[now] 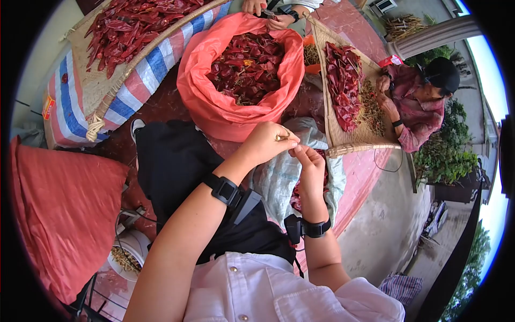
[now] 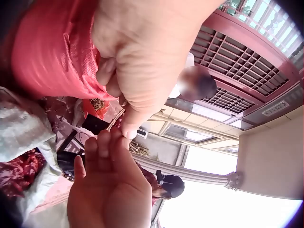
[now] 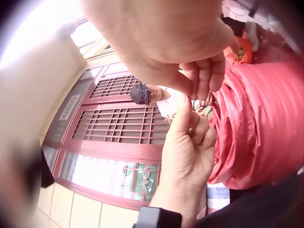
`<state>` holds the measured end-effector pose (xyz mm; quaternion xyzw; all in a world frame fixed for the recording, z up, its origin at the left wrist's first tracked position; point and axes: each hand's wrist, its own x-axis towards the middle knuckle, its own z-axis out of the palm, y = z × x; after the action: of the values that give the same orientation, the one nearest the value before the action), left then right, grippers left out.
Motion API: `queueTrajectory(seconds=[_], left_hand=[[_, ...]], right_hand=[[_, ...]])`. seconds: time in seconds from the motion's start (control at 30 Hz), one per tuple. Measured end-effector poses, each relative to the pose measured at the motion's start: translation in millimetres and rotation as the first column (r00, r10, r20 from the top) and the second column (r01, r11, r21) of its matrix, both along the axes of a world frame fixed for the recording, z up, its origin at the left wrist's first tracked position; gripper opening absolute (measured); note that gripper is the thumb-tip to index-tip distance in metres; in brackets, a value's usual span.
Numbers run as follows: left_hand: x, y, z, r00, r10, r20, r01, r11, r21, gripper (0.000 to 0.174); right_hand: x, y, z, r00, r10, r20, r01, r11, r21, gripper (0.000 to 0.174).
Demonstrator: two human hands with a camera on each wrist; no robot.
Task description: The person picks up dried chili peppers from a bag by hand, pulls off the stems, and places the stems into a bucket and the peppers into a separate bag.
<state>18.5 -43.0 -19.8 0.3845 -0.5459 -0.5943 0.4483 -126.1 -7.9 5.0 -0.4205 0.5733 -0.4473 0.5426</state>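
My left hand (image 1: 268,142) has curled fingers around a thin yellowish stem-like piece (image 1: 281,137), above the pale sack (image 1: 279,177) and beside the open red sack (image 1: 232,115). The fingertips of my right hand (image 1: 311,170) meet those of my left; whether they pinch anything is hidden. In the left wrist view, a thin brown stem (image 2: 115,119) shows by my left hand (image 2: 142,61), and my right hand (image 2: 111,185) has its palm in view. In the right wrist view, my left hand (image 3: 185,156) is below my right hand (image 3: 166,42). Dried red chillies (image 1: 248,67) fill the red sack.
A woven tray (image 1: 370,142) holding chillies and stems lies at the right, with a person in a cap (image 1: 424,102) working over it. Another person's hands (image 1: 279,21) are behind the red sack. Chillies (image 1: 129,32) cover a mat at upper left; a white bucket (image 1: 140,244) stands lower left.
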Motion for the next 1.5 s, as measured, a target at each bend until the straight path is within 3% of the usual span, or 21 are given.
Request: queueTrajectory(seconds=[0.03, 0.07, 0.13, 0.17, 0.23, 0.53, 0.57, 0.67, 0.8, 0.83, 0.87, 0.9, 0.97, 1.0, 1.03, 1.17, 1.23, 1.33, 1.37, 1.43, 1.5], left_hand=[[0.7, 1.2, 2.7, 0.998, 0.019, 0.056, -0.017, 0.999, -0.036, 0.017], [0.6, 1.5, 2.7, 0.998, 0.019, 0.057, -0.017, 0.999, -0.035, 0.017], [-0.2, 1.2, 2.1, 0.997, 0.058, 0.058, -0.051, 0.991, -0.122, 0.016], [-0.3, 1.4, 1.9, 0.997, 0.058, 0.057, -0.05, 0.991, -0.122, 0.016], [1.0, 2.4, 7.6, 0.944, 0.179, 0.276, -0.053, 0.911, -0.409, 0.017], [-0.5, 10.9, 11.4, 0.864, 0.235, 0.445, -0.018, 0.899, -0.438, 0.013], [-2.3, 12.4, 12.4, 0.864, 0.233, 0.447, -0.016, 0.899, -0.438, 0.013], [-7.5, 14.0, 11.9, 0.846, 0.345, 0.407, -0.112, 0.861, -0.497, 0.01], [-14.3, 14.9, 12.3, 0.863, 0.374, 0.34, -0.221, 0.884, -0.412, 0.01], [-14.7, 14.9, 10.9, 0.866, 0.39, 0.313, -0.246, 0.877, -0.414, 0.009], [-15.1, 15.6, 9.1, 0.866, 0.389, 0.314, -0.245, 0.878, -0.412, 0.009], [-16.0, 16.8, 9.2, 0.905, 0.338, 0.258, -0.262, 0.921, -0.288, 0.009], [-18.8, 16.7, 9.9, 0.938, 0.291, 0.189, -0.264, 0.952, -0.155, 0.009], [-20.5, 17.0, 8.7, 0.955, 0.278, 0.105, -0.274, 0.96, -0.055, 0.009], [-21.6, 17.4, 7.9, 0.962, 0.274, 0.02, -0.274, 0.96, 0.047, 0.008], [-23.9, 15.7, 2.2, 0.953, 0.3, -0.03, -0.296, 0.95, 0.097, 0.01], [-20.5, 14.2, 3.4, 0.899, 0.366, 0.24, -0.286, 0.907, -0.309, 0.01], [-18.6, 14.7, 7.0, 0.862, 0.38, 0.335, -0.209, 0.869, -0.449, 0.01], [-15.2, 11.6, 7.1, 0.862, 0.381, 0.335, -0.211, 0.87, -0.446, 0.01], [-2.8, -2.4, 5.0, 0.795, 0.556, 0.243, -0.489, 0.824, -0.286, 0.01], [6.4, -7.8, 12.1, 0.849, 0.506, 0.15, -0.493, 0.862, -0.118, 0.01]], right_hand=[[-2.7, 0.1, -4.6, 1.0, 0.0, 0.0, 0.0, 1.0, 0.0, 0.016], [-6.7, -0.1, -10.4, 0.967, 0.012, -0.255, -0.04, 0.994, -0.105, 0.014], [-3.5, 0.2, -0.5, 0.732, -0.059, -0.679, -0.229, 0.917, -0.327, 0.01], [-1.8, 0.0, 5.3, 0.731, -0.06, -0.679, -0.229, 0.917, -0.327, 0.01], [-0.6, -0.5, 11.8, 0.579, -0.097, -0.81, -0.327, 0.882, -0.339, 0.008], [-0.7, 1.6, 17.9, 0.408, -0.118, -0.905, -0.435, 0.847, -0.306, 0.009], [-2.3, 0.5, 17.0, 0.409, -0.119, -0.905, -0.433, 0.848, -0.307, 0.009], [-9.5, -7.6, 4.7, 0.715, 0.001, -0.699, -0.286, 0.913, -0.291, 0.007], [-16.1, -9.7, 2.3, 0.719, 0.009, -0.695, -0.286, 0.915, -0.284, 0.008], [-17.5, -10.0, 2.5, 0.892, 0.111, -0.439, -0.201, 0.966, -0.164, 0.008], [-17.6, -10.1, 1.8, 0.98, 0.152, -0.129, -0.155, 0.988, -0.017, 0.008], [-17.6, -9.9, -1.2, 0.98, 0.15, -0.129, -0.153, 0.988, -0.015, 0.008], [-18.5, -10.7, -9.1, 0.968, 0.149, 0.202, -0.139, 0.988, -0.059, 0.009], [-18.0, -10.5, -11.1, 0.964, 0.128, 0.232, -0.121, 0.992, -0.045, 0.008], [-17.3, -9.2, -13.3, 0.965, 0.127, 0.231, -0.121, 0.992, -0.041, 0.008], [-13.0, -5.9, -14.5, 0.966, 0.085, 0.245, -0.071, 0.995, -0.068, 0.009], [-13.4, -3.5, -13.5, 0.973, 0.074, 0.219, -0.061, 0.996, -0.065, 0.01], [-19.3, -0.2, -3.2, 0.984, 0.138, -0.112, -0.144, 0.989, -0.045, 0.011], [-19.7, 2.6, 0.6, 0.984, 0.14, -0.113, -0.146, 0.988, -0.042, 0.011], [-20.7, 9.3, 5.9, 0.952, 0.202, -0.229, -0.229, 0.968, -0.098, 0.009], [-24.3, 17.6, 5.3, 0.947, 0.243, -0.209, -0.256, 0.966, -0.037, 0.009]])
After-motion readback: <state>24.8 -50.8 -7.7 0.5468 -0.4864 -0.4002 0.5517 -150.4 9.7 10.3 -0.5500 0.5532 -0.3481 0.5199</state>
